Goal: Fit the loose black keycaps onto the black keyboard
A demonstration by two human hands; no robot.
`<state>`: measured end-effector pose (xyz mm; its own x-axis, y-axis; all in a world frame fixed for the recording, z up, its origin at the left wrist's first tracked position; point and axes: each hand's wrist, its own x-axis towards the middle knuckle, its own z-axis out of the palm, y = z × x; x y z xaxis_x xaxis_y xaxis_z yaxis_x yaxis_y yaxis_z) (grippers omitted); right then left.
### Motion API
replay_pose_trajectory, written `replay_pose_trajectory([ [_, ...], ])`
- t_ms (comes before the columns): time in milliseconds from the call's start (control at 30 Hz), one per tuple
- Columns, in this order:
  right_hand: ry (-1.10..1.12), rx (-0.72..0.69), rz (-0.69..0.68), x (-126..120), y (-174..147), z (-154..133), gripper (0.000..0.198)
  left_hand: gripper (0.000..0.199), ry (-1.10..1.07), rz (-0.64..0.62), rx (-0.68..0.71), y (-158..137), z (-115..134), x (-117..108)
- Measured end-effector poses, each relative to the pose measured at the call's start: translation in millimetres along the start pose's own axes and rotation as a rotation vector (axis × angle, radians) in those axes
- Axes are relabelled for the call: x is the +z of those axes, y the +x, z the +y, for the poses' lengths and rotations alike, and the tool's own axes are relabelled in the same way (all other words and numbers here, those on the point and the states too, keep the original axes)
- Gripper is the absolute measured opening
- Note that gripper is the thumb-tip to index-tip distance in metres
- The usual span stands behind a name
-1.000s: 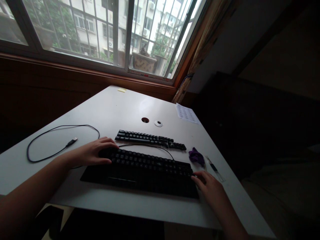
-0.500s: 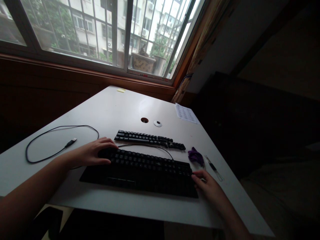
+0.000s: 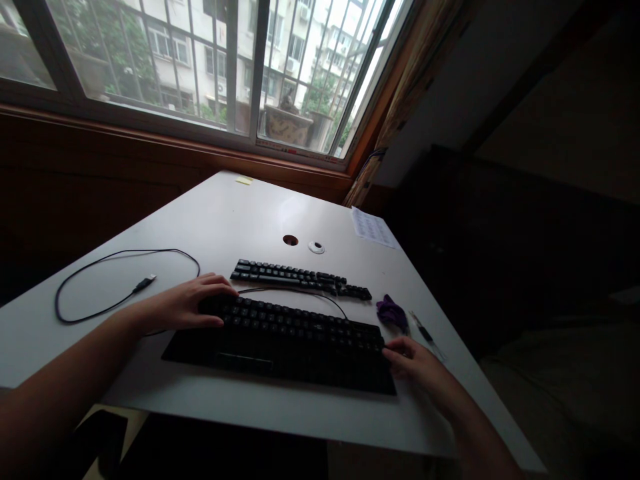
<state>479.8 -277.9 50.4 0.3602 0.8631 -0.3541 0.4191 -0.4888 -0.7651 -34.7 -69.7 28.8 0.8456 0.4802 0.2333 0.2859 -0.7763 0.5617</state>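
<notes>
A black keyboard lies across the near part of the desk, with rows of keys at its back and a bare dark strip along its front. My left hand grips the keyboard's left end, thumb at the near side and fingers over the back. At the right edge, my right hand pinches the keyboard between thumb and fingers. Behind it sit loose black keycaps lined up in rows. The keyboard's black cable loops on the left and ends in a USB plug.
Right of the keyboard lie a purple cloth and a thin dark-handled tool with wire ends. Farther back on the white desk are a cable hole, its white ring cover, a printed sheet and a yellow note.
Both hands keep their places on the keyboard. My right wrist and forearm have shifted slightly right, and the whole view has moved a little.
</notes>
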Motion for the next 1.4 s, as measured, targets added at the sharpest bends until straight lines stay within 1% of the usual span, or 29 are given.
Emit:
replay_pose_trajectory([
  [133,0.029,0.030,-0.011,1,4,3,0.042,0.049,0.014,-0.017,0.009,0,-1,0],
  [300,0.062,0.040,0.082,3,5,3,0.049,0.050,0.021,-0.011,0.021,0,0,-1],
  [533,0.054,0.016,-0.017,0,4,10,0.054,0.050,-0.008,-0.009,0.006,1,1,-2],
  [667,0.100,0.034,-0.033,-1,6,15,0.059,0.049,-0.006,-0.017,-0.006,1,2,-2],
  [767,0.071,0.039,-0.007,0,7,17,0.058,0.049,0.003,-0.019,-0.012,1,2,-1],
  [900,0.030,0.008,0.023,3,4,16,0.056,0.049,0.006,-0.021,-0.008,0,0,-1],
  [1100,0.002,0.002,0.041,5,1,19,0.060,0.050,0.004,-0.030,-0.002,0,-3,0],
  [1267,-0.007,0.012,0.092,8,4,22,0.059,0.049,0.003,-0.034,-0.012,0,-1,0],
  [1400,-0.003,0.004,0.104,11,4,27,0.063,0.049,-0.003,-0.045,-0.015,0,0,-1],
])
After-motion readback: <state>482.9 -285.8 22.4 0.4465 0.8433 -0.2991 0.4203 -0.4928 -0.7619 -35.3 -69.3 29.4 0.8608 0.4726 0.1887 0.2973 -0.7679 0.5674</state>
